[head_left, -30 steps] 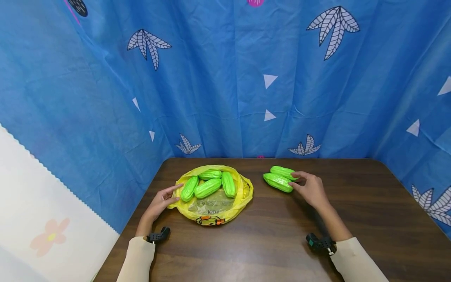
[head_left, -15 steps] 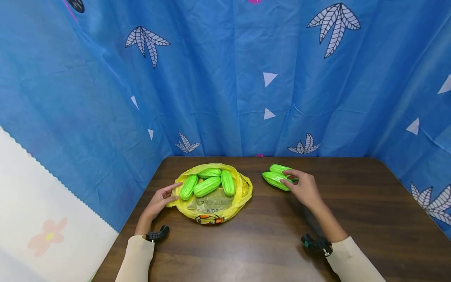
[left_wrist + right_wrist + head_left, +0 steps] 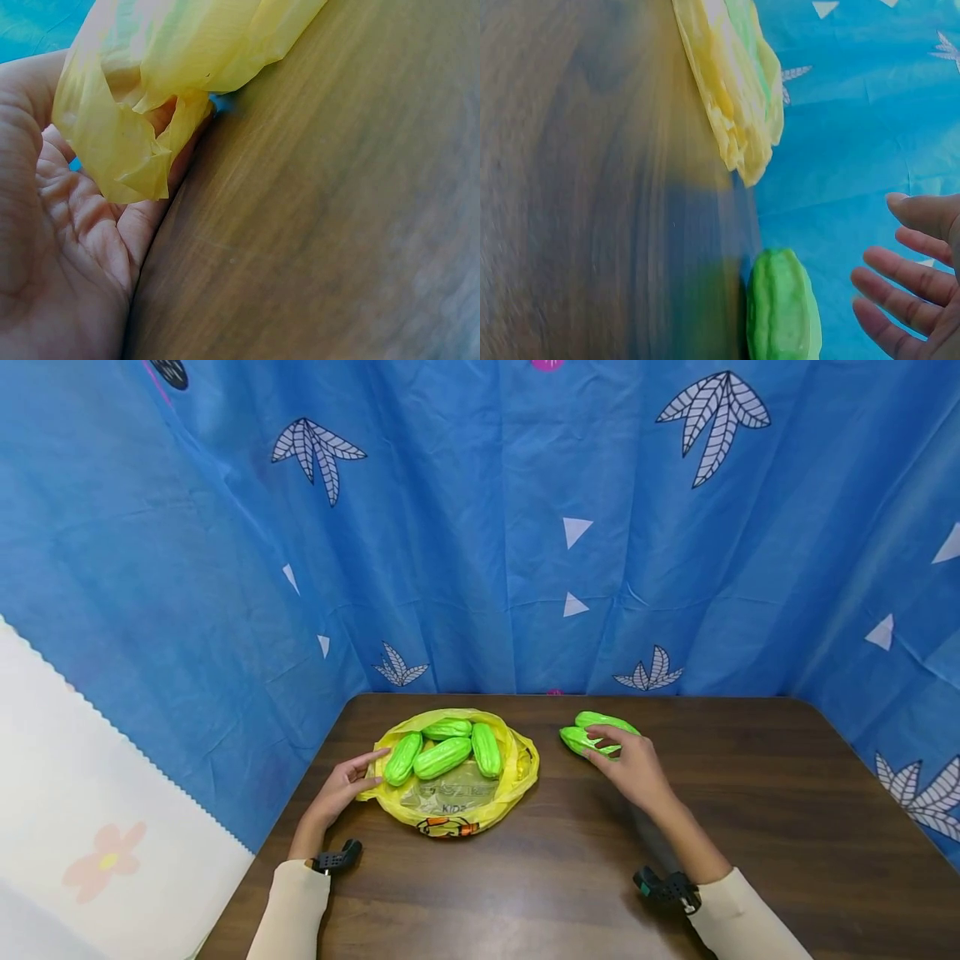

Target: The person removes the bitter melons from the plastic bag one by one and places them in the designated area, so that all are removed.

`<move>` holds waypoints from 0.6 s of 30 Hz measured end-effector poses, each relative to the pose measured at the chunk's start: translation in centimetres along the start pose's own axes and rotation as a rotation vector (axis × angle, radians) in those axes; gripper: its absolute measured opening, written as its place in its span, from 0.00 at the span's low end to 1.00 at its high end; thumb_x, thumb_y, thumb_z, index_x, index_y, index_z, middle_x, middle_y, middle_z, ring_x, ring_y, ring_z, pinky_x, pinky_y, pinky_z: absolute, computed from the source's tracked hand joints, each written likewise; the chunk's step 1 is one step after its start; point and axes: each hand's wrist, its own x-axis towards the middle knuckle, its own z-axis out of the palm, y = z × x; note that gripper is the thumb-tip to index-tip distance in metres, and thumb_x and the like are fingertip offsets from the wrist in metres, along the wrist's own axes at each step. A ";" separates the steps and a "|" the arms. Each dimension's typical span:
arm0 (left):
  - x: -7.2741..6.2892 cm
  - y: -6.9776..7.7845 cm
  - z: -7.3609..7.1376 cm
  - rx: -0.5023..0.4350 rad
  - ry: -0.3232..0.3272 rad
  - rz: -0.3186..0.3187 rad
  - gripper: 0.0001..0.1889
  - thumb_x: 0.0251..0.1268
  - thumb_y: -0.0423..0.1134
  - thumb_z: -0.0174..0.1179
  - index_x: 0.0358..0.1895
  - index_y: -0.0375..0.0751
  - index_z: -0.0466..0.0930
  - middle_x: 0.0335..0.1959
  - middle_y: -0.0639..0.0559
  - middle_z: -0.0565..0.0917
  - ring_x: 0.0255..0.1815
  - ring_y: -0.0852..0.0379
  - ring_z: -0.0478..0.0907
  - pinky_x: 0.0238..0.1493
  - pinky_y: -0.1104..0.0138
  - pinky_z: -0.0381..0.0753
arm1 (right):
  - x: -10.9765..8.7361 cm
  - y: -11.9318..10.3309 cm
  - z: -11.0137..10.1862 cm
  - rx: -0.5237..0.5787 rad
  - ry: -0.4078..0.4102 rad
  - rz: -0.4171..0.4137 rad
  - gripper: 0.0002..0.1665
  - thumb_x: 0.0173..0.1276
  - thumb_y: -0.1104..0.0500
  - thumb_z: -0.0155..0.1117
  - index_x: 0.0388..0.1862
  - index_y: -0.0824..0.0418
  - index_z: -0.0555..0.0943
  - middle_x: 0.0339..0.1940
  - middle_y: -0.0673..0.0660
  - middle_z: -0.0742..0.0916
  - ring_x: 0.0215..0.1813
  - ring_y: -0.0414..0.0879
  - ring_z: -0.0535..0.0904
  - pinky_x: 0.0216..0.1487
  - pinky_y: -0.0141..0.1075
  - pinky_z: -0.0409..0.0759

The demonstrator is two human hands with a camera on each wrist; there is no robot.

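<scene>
My left hand (image 3: pixel 341 789) holds the left edge of a yellow plastic bag (image 3: pixel 480 820), its thumb and fingers on either side of the film (image 3: pixel 120 142). Inside the bag's wide mouth lie several bright green ridged gourds (image 3: pixel 442 759). To the right, two more lie side by side on the table: a front gourd (image 3: pixel 576 739) and a back gourd (image 3: pixel 611 722). Over the front one hovers my right hand (image 3: pixel 633 768), partly covering it in the head view. In the right wrist view its fingers (image 3: pixel 900 292) are spread, with a gap to the gourd (image 3: pixel 784 307).
Both hands work above a dark brown wooden table (image 3: pixel 510 893). Blue patterned curtain (image 3: pixel 465 568) hangs right behind the table's far edge and along its sides. A pale flowered cloth (image 3: pixel 112 810) hangs at the left.
My right hand has shifted left, from the right ends of the two gourds to over the front one. Gourds, bag and left hand stay in place.
</scene>
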 end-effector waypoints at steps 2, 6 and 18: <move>0.0 0.1 0.0 -0.004 0.000 -0.003 0.28 0.72 0.31 0.61 0.73 0.32 0.68 0.74 0.34 0.68 0.77 0.35 0.55 0.61 0.77 0.70 | 0.0 -0.3 0.3 0.022 -0.002 -0.015 0.23 0.62 0.64 0.76 0.56 0.67 0.85 0.46 0.64 0.89 0.44 0.58 0.87 0.44 0.55 0.84; -0.1 0.1 0.1 -0.010 0.002 -0.010 0.28 0.72 0.31 0.61 0.73 0.32 0.68 0.74 0.34 0.68 0.77 0.35 0.55 0.61 0.77 0.69 | -0.2 -0.8 1.0 0.050 -0.020 -0.014 0.22 0.62 0.62 0.77 0.56 0.64 0.85 0.46 0.62 0.90 0.43 0.54 0.87 0.42 0.49 0.86; 0.0 -0.1 0.0 0.038 0.015 -0.005 0.27 0.73 0.33 0.61 0.73 0.35 0.70 0.73 0.36 0.71 0.76 0.44 0.61 0.61 0.77 0.69 | -0.9 -2.9 2.4 0.100 -0.085 0.005 0.21 0.64 0.60 0.76 0.56 0.59 0.86 0.49 0.58 0.89 0.46 0.53 0.87 0.45 0.48 0.86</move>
